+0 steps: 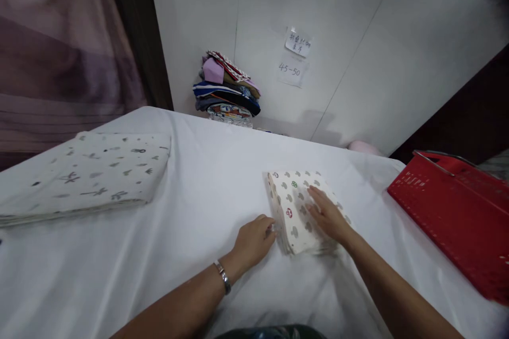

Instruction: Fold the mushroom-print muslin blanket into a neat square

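A folded white cloth with grey, red and green mushroom prints [289, 198] lies on the white-covered table in front of me, its left and lower edges slightly blurred. My right hand [326, 214] rests on top of it, fingers stretched out and flat on the fabric. Just off the cloth's left edge is my left hand [254, 239], low over the table cover, its fingers loosely bent with a small gap to the thumb. No held object shows in it. A metal bracelet [222, 277] is on the left wrist.
A larger folded white cloth with grey plant prints [115, 169] lies at the left. A red plastic basket [457, 217] with a metal handle stands at the right. Behind the table's far edge, a stack of folded fabrics [227, 90] leans by the wall, near paper notes [297, 44].
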`<action>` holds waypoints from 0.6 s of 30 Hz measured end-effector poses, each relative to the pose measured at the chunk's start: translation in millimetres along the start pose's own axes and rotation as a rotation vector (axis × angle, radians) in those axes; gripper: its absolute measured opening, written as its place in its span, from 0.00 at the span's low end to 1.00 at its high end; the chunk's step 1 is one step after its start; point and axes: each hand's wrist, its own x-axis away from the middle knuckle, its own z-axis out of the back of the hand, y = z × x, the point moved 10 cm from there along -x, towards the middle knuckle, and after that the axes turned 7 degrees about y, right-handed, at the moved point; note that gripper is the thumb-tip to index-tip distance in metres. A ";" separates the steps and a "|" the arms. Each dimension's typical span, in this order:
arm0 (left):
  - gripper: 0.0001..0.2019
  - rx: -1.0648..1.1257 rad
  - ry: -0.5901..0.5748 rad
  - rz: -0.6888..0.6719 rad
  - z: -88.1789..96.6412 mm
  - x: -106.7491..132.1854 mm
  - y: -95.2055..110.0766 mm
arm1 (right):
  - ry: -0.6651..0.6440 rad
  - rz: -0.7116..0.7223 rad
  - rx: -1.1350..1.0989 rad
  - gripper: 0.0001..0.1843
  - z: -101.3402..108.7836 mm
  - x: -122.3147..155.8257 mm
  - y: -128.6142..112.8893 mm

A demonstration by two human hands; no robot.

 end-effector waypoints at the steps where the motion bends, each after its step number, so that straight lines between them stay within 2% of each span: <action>1: 0.12 -0.004 -0.002 0.004 0.3 0.2 0.2 | -0.030 0.037 0.003 0.29 -9.6 3.4 -17.5; 3: 0.11 -0.012 -0.010 0.008 0.8 0.7 1.1 | -0.122 0.127 0.031 0.31 -32.3 12.4 -49.1; 5: 0.11 -0.016 -0.009 0.001 2.2 0.9 2.9 | -0.198 0.202 0.073 0.32 -50.8 21.5 -70.4; 8: 0.11 -0.011 0.001 -0.016 3.9 0.9 5.2 | -0.240 0.235 0.106 0.34 -61.4 27.4 -80.2; 13: 0.11 -0.014 0.011 -0.023 2.3 0.1 2.6 | -0.306 0.149 0.078 0.33 -50.3 30.3 -61.2; 15: 0.12 -0.006 0.011 -0.027 1.1 0.0 1.5 | -0.303 0.087 0.080 0.31 -39.9 34.7 -42.8; 18: 0.13 0.020 0.009 -0.033 0.5 0.2 0.5 | -0.252 -0.028 0.114 0.30 -21.5 45.9 -1.9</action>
